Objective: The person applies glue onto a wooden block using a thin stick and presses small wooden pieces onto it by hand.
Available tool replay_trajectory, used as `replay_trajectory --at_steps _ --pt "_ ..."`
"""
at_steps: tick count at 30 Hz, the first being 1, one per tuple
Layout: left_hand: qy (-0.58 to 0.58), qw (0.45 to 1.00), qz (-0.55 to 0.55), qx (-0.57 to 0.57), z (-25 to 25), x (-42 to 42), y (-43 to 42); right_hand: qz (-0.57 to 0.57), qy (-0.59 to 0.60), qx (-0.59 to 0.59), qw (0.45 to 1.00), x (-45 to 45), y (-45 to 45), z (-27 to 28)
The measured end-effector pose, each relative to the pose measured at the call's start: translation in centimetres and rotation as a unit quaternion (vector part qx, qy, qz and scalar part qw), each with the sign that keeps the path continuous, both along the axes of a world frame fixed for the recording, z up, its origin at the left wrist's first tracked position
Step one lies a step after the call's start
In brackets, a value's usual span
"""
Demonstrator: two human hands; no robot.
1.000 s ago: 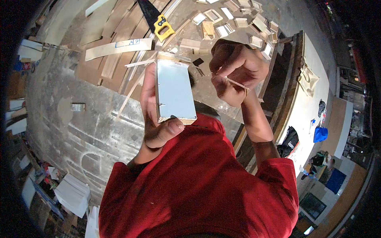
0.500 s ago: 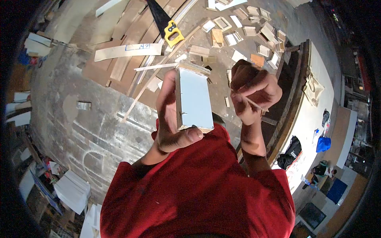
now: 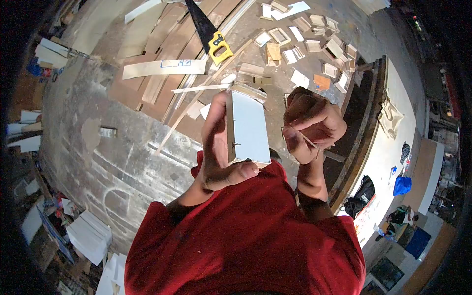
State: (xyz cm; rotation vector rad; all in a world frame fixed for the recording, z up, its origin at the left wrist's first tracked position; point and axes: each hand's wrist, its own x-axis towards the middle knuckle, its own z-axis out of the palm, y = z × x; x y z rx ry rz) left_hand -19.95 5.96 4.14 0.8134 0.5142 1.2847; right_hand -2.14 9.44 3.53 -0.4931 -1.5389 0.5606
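1. Bottom centre: one red shirt point(image 3: 246, 236), with two bare hands above it.
2. Frame centre: the left hand point(image 3: 214, 153) grips one white-faced wooden block point(image 3: 251, 129), thumb over its lower end, fingers along its left side.
3. Just right of the block, apart from it: the right hand point(image 3: 315, 122) is curled, pinching one thin sliver point(image 3: 311, 141).
4. Both hands and the block sit lower and further right than a second ago, partly because the whole view has shifted; one orange-brown piece point(image 3: 322, 82), hidden then, now shows above the right hand. Both grips look unchanged, so the work seems no further along.
5. Right side: one white-topped bench point(image 3: 381, 158), bearing one black bag point(image 3: 361, 196) and one blue item point(image 3: 402, 185).
6. Upper centre: one yellow-handled handsaw point(image 3: 220, 49), near one blue-marked strip point(image 3: 147, 70).
7. Upper right: over a dozen small wooden boxes and frames point(image 3: 313, 46); overlaps prevent an exact count.
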Motion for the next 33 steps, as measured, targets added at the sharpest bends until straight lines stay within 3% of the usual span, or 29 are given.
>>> replay_trajectory --at_steps 9,11,13,14,20,21,24,33 --pt "0.014 1.000 0.016 0.022 -0.2 0.1 0.4 -0.012 0.035 -0.008 0.999 -0.2 -0.7 0.3" --pt "0.077 0.992 0.006 0.100 -0.9 0.0 0.7 -0.057 -0.036 -0.029 0.997 -0.3 -0.9 0.7" --pt "0.025 0.997 0.046 0.056 -0.9 0.4 0.2 -0.062 -0.031 -0.035 0.997 -0.3 -0.8 0.8" --pt "0.084 0.988 0.040 0.123 -1.8 0.0 0.7 -0.054 -0.038 -0.029 0.997 0.1 -0.7 0.7" --pt "0.179 0.957 0.058 0.223 -1.7 -0.1 0.8 -0.051 -0.005 -0.032 0.998 0.7 -1.5 0.8" --pt "0.119 0.982 0.051 0.137 -0.9 0.3 0.1 -0.058 -0.006 -0.033 0.998 0.5 -1.4 1.1" --pt "0.051 0.998 0.032 0.033 -0.5 0.5 -0.3 -0.053 -0.068 -0.034 0.996 0.5 -1.4 1.4" --pt "0.123 0.978 -0.011 0.170 -1.4 1.1 -0.4 -0.092 -0.029 -0.038 0.995 1.9 -3.3 1.1"
